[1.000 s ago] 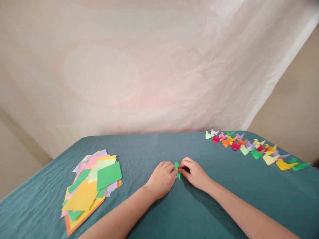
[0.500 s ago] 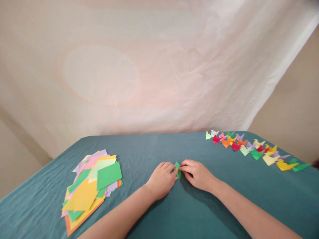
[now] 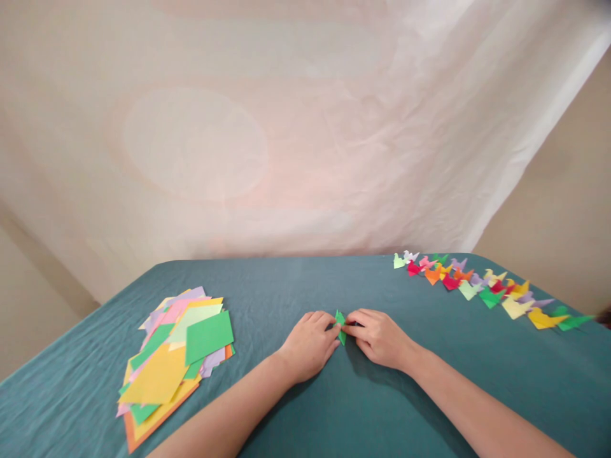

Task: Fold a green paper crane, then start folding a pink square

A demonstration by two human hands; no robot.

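Note:
A small folded green paper piece (image 3: pixel 340 326) sits between my two hands on the teal tablecloth (image 3: pixel 296 280), near the table's middle. My left hand (image 3: pixel 309 345) rests on the cloth with its fingers curled, fingertips pinching the left side of the green piece. My right hand (image 3: pixel 379 337) pinches the piece from the right, fingers closed on it. Most of the paper is hidden by my fingertips.
A loose pile of coloured paper squares (image 3: pixel 174 346) lies at the left. A row of several finished folded paper figures (image 3: pixel 482 287) runs along the right back edge. A pale cloth backdrop (image 3: pixel 286 127) hangs behind the table.
My right hand has shifted slightly lower and flatter against the green piece. The left hand and the paper have stayed nearly in place.

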